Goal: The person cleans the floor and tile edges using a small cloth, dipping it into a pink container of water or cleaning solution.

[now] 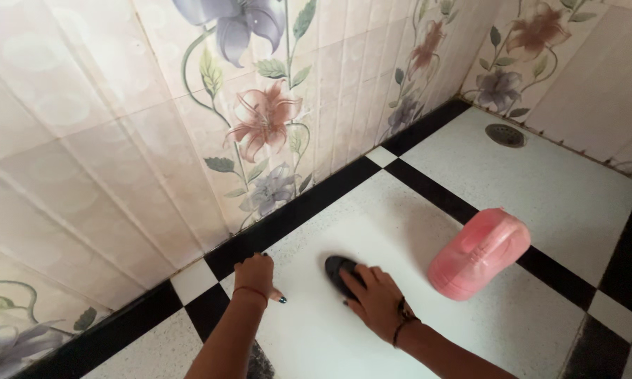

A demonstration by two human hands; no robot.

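My right hand (377, 300) presses down on a small black scrubbing brush (335, 267) that lies on the white floor tile (372, 224). My left hand (257, 276) rests with its fingertips on the floor close to the black border strip (309, 203) at the foot of the wall. A red thread circles the left wrist and a dark bracelet the right. A pink plastic jug (479, 253) lies on its side about a hand's width to the right of the brush.
A tiled wall with flower patterns (260, 126) rises on the left and at the back. A round metal floor drain (505, 135) sits in the far corner. Black strips and small squares divide the speckled white floor tiles.
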